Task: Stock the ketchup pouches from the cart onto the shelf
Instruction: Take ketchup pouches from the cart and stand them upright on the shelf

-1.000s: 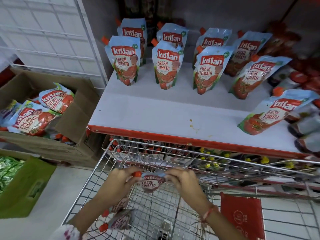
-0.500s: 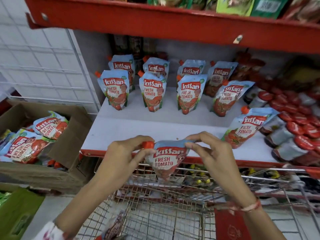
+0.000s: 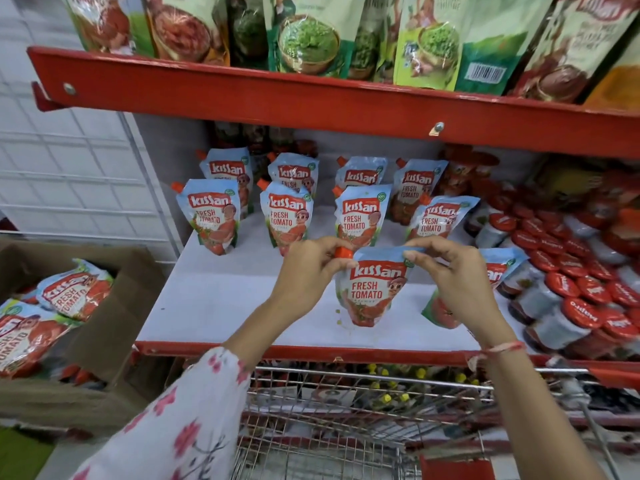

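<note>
Both hands have carried one ketchup pouch (image 3: 372, 289) up out of the cart (image 3: 346, 410) and over the shelf (image 3: 214, 299); half a second ago it hung at the shelf's red front edge; now its base sits at, or just above, the white surface, in front of the standing pouches (image 3: 291, 216). Left hand (image 3: 308, 271) pinches the orange spout corner; right hand (image 3: 453, 275) pinches the opposite top corner; fingers closed on the pouch. Judgement: placement nearly complete; release remains.
</note>
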